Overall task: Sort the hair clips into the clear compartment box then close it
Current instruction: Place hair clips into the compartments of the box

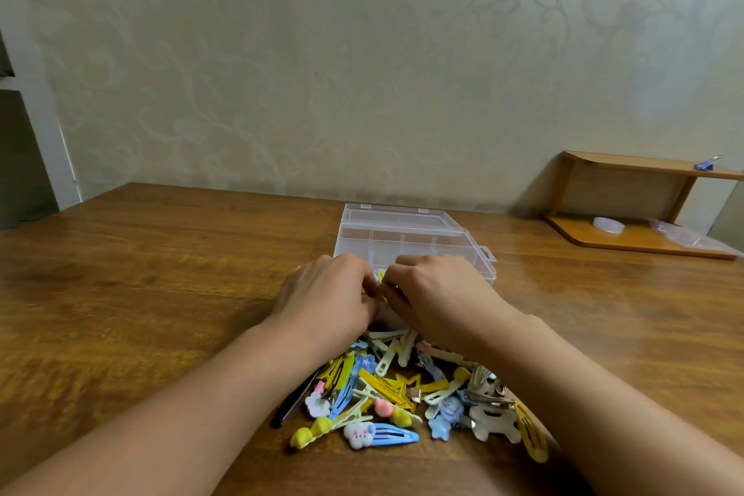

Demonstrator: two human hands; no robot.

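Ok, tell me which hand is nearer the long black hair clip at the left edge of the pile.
Left. The left hand is above and just beyond the long black hair clip; the right hand is farther, across the pile of clips toward the other side.

Two bare forearms, no sleeves; grips (326, 294) (435, 294) seemingly ringless

The compartment box (410, 232) is clear, glossy plastic, its lid equally transparent. The hair clips (406, 395) look like smooth painted metal and matt pastel plastic, some with bare silvery metal. The table (161, 274) is brown wood with visible grain and a soft sheen.
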